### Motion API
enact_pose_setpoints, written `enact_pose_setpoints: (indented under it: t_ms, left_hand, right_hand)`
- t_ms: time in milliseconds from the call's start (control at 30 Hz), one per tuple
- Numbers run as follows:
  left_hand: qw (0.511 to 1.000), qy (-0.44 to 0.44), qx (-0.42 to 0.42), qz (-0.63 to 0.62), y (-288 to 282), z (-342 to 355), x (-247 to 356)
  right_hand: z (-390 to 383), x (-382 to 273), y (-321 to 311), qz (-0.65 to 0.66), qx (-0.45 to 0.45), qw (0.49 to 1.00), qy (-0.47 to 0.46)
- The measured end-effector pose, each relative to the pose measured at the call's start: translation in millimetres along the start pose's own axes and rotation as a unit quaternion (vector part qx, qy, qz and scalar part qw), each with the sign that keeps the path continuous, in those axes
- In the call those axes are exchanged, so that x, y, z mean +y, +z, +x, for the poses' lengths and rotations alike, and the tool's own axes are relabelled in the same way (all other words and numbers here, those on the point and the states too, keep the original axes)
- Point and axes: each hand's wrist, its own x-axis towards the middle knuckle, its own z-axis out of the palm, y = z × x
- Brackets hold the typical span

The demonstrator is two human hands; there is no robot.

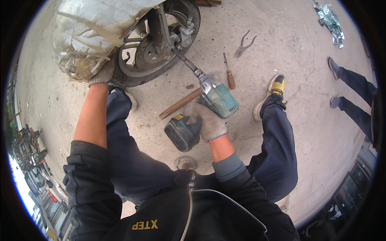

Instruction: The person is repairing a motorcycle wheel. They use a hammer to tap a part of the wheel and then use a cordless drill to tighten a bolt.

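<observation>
In my right hand, a white-gloved hand, is the grip of a teal and black cordless impact wrench. Its battery sticks out toward me. From the tool's nose a long socket extension reaches the hub of a motorcycle wheel. Also gloved, my left hand is against the tyre's left side, below a plastic-wrapped bundle; its fingers are mostly hidden. A wooden handle lies on the ground, its far end covered by the wrench.
Pliers and a wooden-handled screwdriver lie right of the wheel. A toothed metal disc rests between my legs. Another person's legs stand at the right. Crumpled foil lies far right, scrap parts at left.
</observation>
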Motion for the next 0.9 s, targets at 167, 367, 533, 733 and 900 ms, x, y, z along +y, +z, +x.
enact_pose_setpoints:
  t_ms: [167,367,533,733,900]
  left_hand:
    - [0.999,0.019,0.045,0.017,8,0,-4]
    - [0.999,-0.023,0.003,-0.049,5,4,-6]
    - [0.998,0.015,0.05,-0.023,2,3,-3]
    - [1.0,-0.004,0.02,-0.021,8,2,-7]
    - [0.998,0.01,0.054,-0.03,13,0,-9]
  right_hand:
    - [-1,-5,1,-0.064,-0.002,0.998,-0.029]
    - [-4,-10,7,-0.062,0.015,0.998,-0.013]
    - [-5,-8,6,0.002,-0.013,1.0,0.008]
    - [-2,-6,3,0.007,0.002,1.0,0.011]
    - [-4,-5,4,0.051,-0.011,0.999,0.015]
